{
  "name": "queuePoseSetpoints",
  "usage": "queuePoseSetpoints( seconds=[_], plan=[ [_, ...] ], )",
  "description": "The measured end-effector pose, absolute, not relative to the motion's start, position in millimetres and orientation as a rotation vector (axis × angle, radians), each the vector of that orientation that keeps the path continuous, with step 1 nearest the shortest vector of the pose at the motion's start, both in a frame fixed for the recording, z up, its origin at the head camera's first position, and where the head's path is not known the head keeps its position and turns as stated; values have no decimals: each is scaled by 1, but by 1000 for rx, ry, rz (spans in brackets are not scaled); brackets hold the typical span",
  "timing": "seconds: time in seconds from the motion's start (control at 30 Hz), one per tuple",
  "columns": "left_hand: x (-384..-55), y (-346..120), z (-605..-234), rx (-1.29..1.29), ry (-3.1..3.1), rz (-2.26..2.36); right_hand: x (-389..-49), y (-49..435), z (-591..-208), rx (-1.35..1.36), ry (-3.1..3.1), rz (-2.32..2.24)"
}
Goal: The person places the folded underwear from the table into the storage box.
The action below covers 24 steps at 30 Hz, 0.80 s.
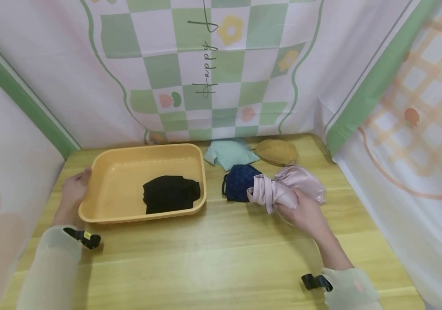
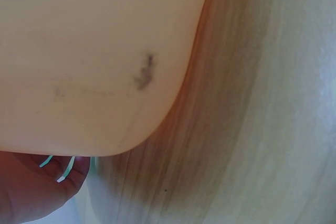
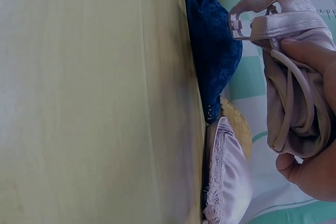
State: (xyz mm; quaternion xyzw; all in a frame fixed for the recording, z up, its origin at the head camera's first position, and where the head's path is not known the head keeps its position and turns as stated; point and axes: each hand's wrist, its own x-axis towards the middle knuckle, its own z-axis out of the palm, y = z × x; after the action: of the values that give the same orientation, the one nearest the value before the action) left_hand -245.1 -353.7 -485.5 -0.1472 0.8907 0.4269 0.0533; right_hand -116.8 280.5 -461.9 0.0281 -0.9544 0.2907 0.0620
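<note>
A checkered green-and-white cloth (image 1: 211, 69) hangs across the top of the frame, falling to the far edge of a wood-grained table (image 1: 205, 262). Side drapes border the table at left and right, leaving a stretch of bare wood between the two sleeves at lower middle.

A yellow-orange bin (image 1: 122, 181), rounded at the corners and deeper than a tray, stands left of center, its far rim close to the hanging cloth; its floor shows open on the left side. Inside, against the right wall, lies a flat black cloth (image 1: 171, 193).

Right of center, a bundled pink satin garment (image 1: 271, 191), glossy and creased, its straps wound around it, is grasped between the thumb and fingers of the right hand (image 1: 306, 211), raised off the table. A second pink piece (image 1: 306, 178), lace-trimmed in the right wrist view, lies just beyond. A dark blue lace garment (image 1: 240, 183) sits partly behind the bundle, with a mint piece (image 1: 230, 153) and a mustard piece (image 1: 276, 151) near the far edge.

The left hand (image 1: 75, 189) touches the bin's left side; whether it is clenched there cannot be told. A small clasp (image 3: 236, 24) dangles from the bundle's strap.
</note>
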Motion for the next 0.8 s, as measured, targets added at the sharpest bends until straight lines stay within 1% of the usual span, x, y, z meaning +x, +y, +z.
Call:
queuePoseSetpoints(
  seconds=[0.37,0.8],
  plan=[
    [-242,-353,-482,-478,2643,1308,-124,267,-452,105,-2861,916],
    [-246,-353,-484,-471,2718,1271,-142,243,-437,47,-2846,957]
  ],
)
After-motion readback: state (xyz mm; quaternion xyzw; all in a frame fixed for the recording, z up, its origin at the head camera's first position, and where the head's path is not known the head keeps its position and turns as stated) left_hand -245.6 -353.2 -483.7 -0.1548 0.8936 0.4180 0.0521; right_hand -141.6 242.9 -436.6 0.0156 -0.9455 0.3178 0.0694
